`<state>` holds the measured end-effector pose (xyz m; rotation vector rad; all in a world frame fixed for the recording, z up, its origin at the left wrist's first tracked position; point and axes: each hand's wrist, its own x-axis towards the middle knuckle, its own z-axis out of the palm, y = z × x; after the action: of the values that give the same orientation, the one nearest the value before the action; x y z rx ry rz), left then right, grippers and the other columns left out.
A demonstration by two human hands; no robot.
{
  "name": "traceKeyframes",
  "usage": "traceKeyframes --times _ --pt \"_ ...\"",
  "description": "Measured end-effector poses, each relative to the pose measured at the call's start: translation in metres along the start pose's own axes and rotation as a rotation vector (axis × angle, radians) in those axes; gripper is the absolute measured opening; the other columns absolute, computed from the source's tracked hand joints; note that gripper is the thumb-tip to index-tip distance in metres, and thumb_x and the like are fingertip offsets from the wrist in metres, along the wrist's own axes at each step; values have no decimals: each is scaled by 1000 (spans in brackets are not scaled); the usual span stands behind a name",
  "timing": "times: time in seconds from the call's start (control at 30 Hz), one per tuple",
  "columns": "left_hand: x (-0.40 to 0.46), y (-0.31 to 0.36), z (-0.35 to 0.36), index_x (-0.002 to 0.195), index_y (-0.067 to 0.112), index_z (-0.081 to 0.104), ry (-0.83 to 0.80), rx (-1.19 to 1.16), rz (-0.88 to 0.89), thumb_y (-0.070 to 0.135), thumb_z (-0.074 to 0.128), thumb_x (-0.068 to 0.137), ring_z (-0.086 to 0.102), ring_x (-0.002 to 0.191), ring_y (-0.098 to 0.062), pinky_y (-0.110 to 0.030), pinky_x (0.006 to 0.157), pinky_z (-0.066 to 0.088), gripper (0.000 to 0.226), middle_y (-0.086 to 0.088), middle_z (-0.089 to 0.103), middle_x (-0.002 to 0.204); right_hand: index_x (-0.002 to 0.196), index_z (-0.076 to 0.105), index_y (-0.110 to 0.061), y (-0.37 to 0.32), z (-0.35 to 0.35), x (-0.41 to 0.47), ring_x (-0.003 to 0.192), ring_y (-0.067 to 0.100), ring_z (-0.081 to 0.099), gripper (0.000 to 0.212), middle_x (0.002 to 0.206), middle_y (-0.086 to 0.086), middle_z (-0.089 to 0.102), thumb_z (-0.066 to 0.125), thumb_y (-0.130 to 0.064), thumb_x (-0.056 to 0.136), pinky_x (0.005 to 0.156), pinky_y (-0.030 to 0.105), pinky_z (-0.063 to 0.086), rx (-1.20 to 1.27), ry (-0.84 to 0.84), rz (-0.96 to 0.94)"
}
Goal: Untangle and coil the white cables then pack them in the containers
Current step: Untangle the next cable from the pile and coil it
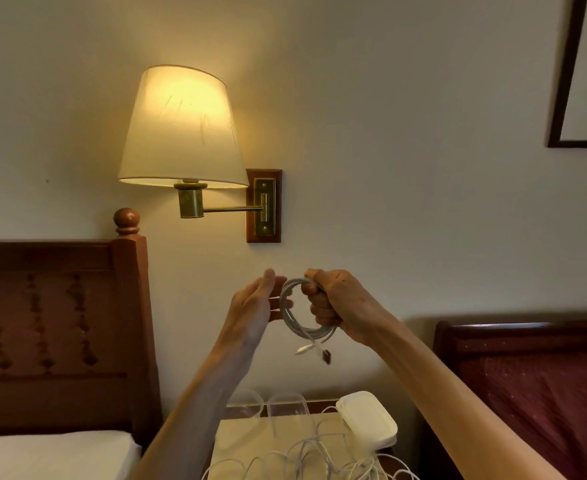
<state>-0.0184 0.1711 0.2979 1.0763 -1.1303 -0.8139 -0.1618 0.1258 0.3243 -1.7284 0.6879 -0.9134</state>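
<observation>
I hold a coiled white cable point(297, 322) up in front of the wall. My right hand point(337, 301) is clenched around the coil's right side. My left hand point(255, 308) is open, its fingertips touching the coil's left side. Two cable ends point(314, 351), one with a dark plug, dangle below the coil. On the bedside table point(236, 441) below lies a tangle of white cables point(305, 460). Two clear containers point(286, 408) stand at the table's back, and a white lidded container point(368, 420) sits at its right.
A lit wall lamp point(181, 133) hangs above on a brass arm. A wooden headboard point(60, 323) and white bed point(49, 455) are at the left. A dark red bed point(534, 393) is at the right, a framed picture point(586, 71) above it.
</observation>
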Motion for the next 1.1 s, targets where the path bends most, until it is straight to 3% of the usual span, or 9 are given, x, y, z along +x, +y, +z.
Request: traceKeyframes --times 0.1,0.2,0.37,0.47,0.63,0.73,0.8,0.97,1.1 --pt "-1 7 2 95 0 67 -148 -172 -29 38 43 101 65 75 -24 -35 77 53 45 -14 67 82 62 43 -18 -4 -2 -1 44 9 25 46 49 -6 31 31 -27 106 45 20 29 -2 -1 -15" --pt "0 9 -2 85 4 61 -309 -322 -134 41 50 97 53 60 -21 -34 68 47 40 -6 46 60 63 43 -18 -9 -5 -5 43 10 22 45 49 -6 28 30 -26 106 43 20 26 52 -4 12" --pt "-5 0 2 72 11 55 -425 -609 -157 36 48 95 39 47 -13 -26 53 38 34 3 31 52 61 44 -18 -11 -2 -8 44 11 20 46 49 -5 27 31 -26 105 43 22 24 62 -8 -8" --pt "-6 -2 7 67 15 51 -369 -583 -111 37 49 95 21 48 -11 -27 52 21 36 3 21 56 61 44 -17 -11 -1 -8 43 10 21 47 48 -6 28 31 -26 105 43 22 25 95 -6 -13" --pt "-5 -1 19 57 20 42 -125 -295 10 31 54 95 22 47 -11 -28 50 22 41 5 24 50 77 58 -10 3 1 -12 48 11 39 45 53 -2 43 30 -29 107 53 23 40 44 50 -62" --pt "-2 -4 18 56 20 43 -36 -293 26 29 55 95 24 43 -10 -26 47 23 42 7 27 47 100 65 -10 15 -2 -16 67 18 66 35 76 3 68 34 -23 106 70 24 55 -66 132 -148" --pt "1 -6 15 57 21 43 -10 -311 19 28 54 96 24 43 -9 -26 47 23 41 7 27 47 106 65 -12 24 -6 -18 78 18 72 26 90 4 73 41 -19 104 74 26 58 -141 188 -165" --pt "6 -11 11 59 21 40 3 -364 13 26 53 97 22 44 -10 -27 46 23 40 6 24 49 98 68 -17 39 -15 -26 78 15 73 12 86 2 74 56 -15 96 68 24 59 -225 233 -94" --pt "5 -20 13 57 20 42 36 -306 15 26 54 96 24 45 -10 -28 49 23 42 6 27 48 91 71 -14 36 -22 -30 67 12 67 14 79 1 73 59 -19 96 62 21 55 -224 236 6"
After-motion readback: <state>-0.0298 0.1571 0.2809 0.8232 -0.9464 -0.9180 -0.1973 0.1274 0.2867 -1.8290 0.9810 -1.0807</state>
